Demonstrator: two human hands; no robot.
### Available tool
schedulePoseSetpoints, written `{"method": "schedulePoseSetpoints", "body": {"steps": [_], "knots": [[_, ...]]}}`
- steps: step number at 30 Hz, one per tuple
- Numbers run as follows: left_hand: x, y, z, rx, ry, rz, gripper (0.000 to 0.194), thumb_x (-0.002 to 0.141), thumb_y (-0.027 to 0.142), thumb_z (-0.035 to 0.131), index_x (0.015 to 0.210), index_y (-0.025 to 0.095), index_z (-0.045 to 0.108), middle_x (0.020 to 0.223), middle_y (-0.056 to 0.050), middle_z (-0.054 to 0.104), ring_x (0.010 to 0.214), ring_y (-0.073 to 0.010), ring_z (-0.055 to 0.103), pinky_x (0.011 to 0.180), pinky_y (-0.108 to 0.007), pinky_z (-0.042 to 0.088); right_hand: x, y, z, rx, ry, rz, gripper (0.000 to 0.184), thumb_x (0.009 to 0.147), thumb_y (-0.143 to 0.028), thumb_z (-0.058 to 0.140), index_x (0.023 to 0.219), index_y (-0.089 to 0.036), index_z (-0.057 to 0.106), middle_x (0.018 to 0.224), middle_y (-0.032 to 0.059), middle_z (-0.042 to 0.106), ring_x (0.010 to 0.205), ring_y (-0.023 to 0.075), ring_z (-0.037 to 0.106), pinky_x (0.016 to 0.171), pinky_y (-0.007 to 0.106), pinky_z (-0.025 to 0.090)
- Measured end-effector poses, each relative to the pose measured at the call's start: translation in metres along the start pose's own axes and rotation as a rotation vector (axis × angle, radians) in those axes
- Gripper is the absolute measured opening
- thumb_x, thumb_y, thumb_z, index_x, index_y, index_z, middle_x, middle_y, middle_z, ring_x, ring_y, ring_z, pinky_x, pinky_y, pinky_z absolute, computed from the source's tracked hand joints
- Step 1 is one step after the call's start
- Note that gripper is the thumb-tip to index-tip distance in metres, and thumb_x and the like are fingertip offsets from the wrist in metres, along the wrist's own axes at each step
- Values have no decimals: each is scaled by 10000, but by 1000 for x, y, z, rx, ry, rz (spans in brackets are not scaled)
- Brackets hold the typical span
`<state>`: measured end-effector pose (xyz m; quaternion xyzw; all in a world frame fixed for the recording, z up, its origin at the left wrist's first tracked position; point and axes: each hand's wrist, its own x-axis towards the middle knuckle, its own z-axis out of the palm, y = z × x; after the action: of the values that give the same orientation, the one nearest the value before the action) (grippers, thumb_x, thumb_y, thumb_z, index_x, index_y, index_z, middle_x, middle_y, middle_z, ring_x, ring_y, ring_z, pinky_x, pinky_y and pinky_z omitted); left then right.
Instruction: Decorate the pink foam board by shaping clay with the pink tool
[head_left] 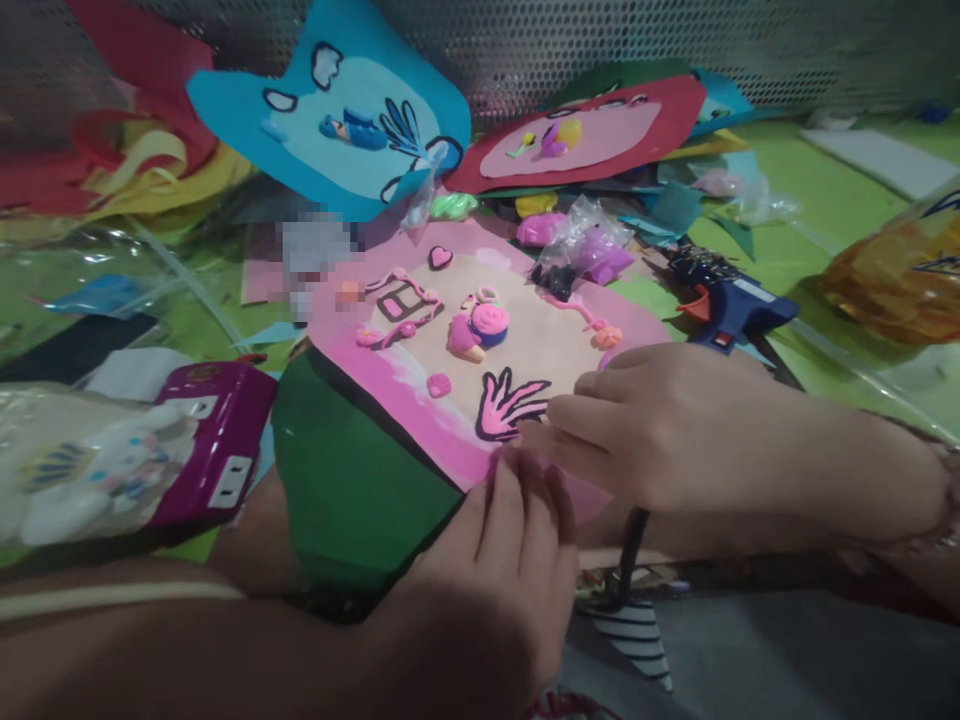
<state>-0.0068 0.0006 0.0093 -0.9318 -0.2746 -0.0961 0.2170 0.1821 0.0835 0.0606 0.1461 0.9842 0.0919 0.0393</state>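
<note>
A pink paper cutout (pixel 405 415) with a cream centre lies before me, decorated with clay pieces. In its middle sits a pink and blue clay snail shape (pixel 489 325). Clay strands with small shells run along both sides, and a pink coral shape (pixel 510 405) outlined in black is near the lower edge. My left hand (pixel 517 540) rests at that lower edge, fingers close together and curled. From the right, my right hand (pixel 645 425) reaches over the paper with fingers bent in a pinch. The fingertips of both hands nearly meet below the coral; what they hold there is hidden.
A green sheet (pixel 352 470) lies under the pink paper. To the right are a blue glue gun (pixel 739 310) and an orange-filled bag (pixel 896 270). A purple pouch (pixel 214 440) is at left. Blue (pixel 262 130) and red (pixel 487 175) cutouts and clay bags (pixel 592 240) stand behind.
</note>
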Motion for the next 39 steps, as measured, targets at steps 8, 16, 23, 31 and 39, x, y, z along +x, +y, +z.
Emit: {"method": "schedulePoseSetpoints", "body": {"steps": [8, 16, 23, 31, 39], "knots": [[-1, 2, 0, -22, -9, -12, 374, 850, 105, 387, 1123, -39, 600, 1065, -231, 657, 973, -334, 651, 837, -391, 528, 2, -10, 5, -63, 67, -13, 164, 907, -262, 464, 850, -144, 563, 714, 35, 502, 584, 132, 389, 541, 314, 223], [-2, 2, -3, -7, -20, 7, 360, 845, 82, 374, 1110, -30, 592, 1031, -227, 668, 949, -324, 665, 825, -391, 524, 2, -16, 3, -95, 144, -12, 120, 865, -162, 483, 786, -150, 573, 702, 31, 503, 580, 137, 388, 532, 326, 192], [-1, 1, 2, -29, 23, -23, 375, 870, 88, 343, 1113, -52, 592, 1045, -239, 659, 960, -334, 658, 828, -389, 533, 0, -9, 1, -33, 92, 3, 155, 879, -208, 475, 771, -154, 572, 708, 31, 515, 573, 132, 375, 539, 312, 222], [1, 0, -6, -11, -83, -2, 404, 891, 72, 303, 1179, -76, 546, 1159, -272, 596, 1061, -349, 608, 861, -380, 543, -9, 2, -6, -109, 131, 14, 149, 888, -130, 471, 779, -167, 566, 658, 7, 479, 573, 130, 368, 552, 308, 230], [1, -1, -6, -1, -80, 12, 399, 883, 67, 315, 1171, -80, 549, 1151, -273, 600, 1067, -351, 604, 846, -380, 554, -9, 6, -6, -119, 117, 16, 144, 896, -162, 489, 783, -177, 577, 657, 2, 462, 561, 130, 363, 547, 311, 219]]}}
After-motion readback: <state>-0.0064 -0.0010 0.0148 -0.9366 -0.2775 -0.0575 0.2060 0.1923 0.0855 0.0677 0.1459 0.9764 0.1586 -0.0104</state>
